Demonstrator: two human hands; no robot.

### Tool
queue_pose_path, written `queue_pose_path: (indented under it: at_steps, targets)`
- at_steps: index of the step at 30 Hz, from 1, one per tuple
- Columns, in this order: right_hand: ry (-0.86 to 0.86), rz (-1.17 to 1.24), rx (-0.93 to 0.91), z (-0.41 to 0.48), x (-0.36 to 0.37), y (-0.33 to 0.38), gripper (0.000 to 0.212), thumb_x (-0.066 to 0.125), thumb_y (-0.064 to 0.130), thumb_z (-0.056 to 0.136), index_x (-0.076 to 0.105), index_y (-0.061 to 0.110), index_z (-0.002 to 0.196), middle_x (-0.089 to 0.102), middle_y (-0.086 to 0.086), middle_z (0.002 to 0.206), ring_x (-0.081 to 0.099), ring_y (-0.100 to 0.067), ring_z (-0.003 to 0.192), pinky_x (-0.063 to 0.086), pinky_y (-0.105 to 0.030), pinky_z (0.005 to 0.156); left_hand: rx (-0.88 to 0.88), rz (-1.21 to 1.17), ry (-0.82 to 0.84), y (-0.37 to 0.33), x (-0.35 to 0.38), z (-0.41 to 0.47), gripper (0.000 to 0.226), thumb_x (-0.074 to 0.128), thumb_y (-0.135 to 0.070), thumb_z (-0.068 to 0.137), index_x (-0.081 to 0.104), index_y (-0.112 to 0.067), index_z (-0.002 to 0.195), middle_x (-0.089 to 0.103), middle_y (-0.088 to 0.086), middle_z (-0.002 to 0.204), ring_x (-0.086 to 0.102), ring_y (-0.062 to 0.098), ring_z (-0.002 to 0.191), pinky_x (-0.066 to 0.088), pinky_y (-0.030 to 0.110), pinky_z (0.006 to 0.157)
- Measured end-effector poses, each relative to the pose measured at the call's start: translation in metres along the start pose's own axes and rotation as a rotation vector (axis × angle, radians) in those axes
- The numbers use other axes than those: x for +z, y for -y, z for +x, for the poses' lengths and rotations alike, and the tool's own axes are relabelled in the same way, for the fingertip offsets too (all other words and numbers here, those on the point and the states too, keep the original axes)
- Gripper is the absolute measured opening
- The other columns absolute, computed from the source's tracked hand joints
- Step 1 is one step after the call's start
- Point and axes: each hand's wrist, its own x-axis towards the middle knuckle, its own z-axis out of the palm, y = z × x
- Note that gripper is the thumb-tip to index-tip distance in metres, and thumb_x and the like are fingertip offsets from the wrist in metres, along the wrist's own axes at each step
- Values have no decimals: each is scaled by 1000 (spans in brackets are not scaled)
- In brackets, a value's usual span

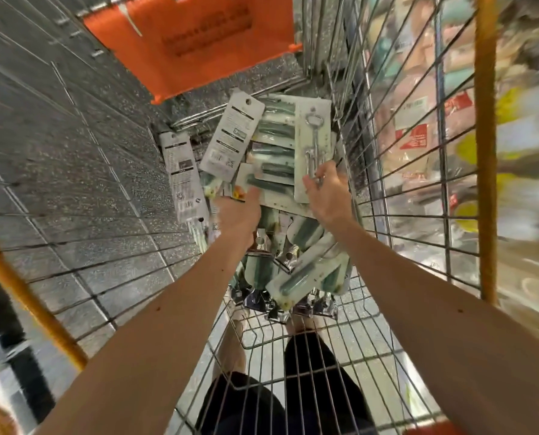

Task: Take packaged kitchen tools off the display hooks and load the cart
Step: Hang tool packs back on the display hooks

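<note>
Pkgd tools [274, 146] in both hands, over cart [387, 171].

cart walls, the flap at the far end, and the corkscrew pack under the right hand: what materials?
Cart walls: thin metal wire grid, bright silvery finish, likely plated steel.
Flap: orange plastic by its look, matte, moulded edges, printed text.
Corkscrew pack: pale card backing, seemingly under a clear blister that glints; the tool inside looks like shiny chromed metal. The right hand grips its lower end.
</note>
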Motion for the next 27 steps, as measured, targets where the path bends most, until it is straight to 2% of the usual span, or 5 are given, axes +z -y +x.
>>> queue_pose_path:
  at_steps: [9,14,21,24,27]
  targets:
    - [-21,11,-47,-4,-5,0,20,58,25,98,47,13,109,48,-16,124,52,-16,82,50,-30,80,-37,-37,142,-12,-3,-4,19,62,-28,97,57,-14,86,64,2,80,62,14,67,52,23,53]
    - [55,26,-77,-23,-8,1,15,59,20,97,46,13,98,49,-12,113,47,-8,68,40,-17,67,18,-54,149,-13,-28,-20,9,62,-17,97,59,-15,89,71,8,96,68,18,74,60,34,68]
    - [166,135,-59,-70,-15,6,17,62,18,95,46,21,90,57,-2,92,58,-19,83,53,-29,75,202,75,133,-12,-69,-51,9,64,-16,95,66,-8,93,72,8,92,70,24,84,59,38,76]
    - [243,322,40,-98,-27,10,21,64,14,95,48,11,107,53,-1,88,52,-9,65,43,-10,47,290,106,128,-17,-87,-71,6,65,-14,95,62,-11,91,66,2,89,65,15,80,56,29,70]
    - [259,435,86,-127,-47,14,53,74,11,86,44,11,129,58,-12,107,66,-19,76,56,-16,59,402,167,129,-23,-107,-91,15,68,-20,93,61,-8,88,64,3,82,62,16,72,59,28,70]
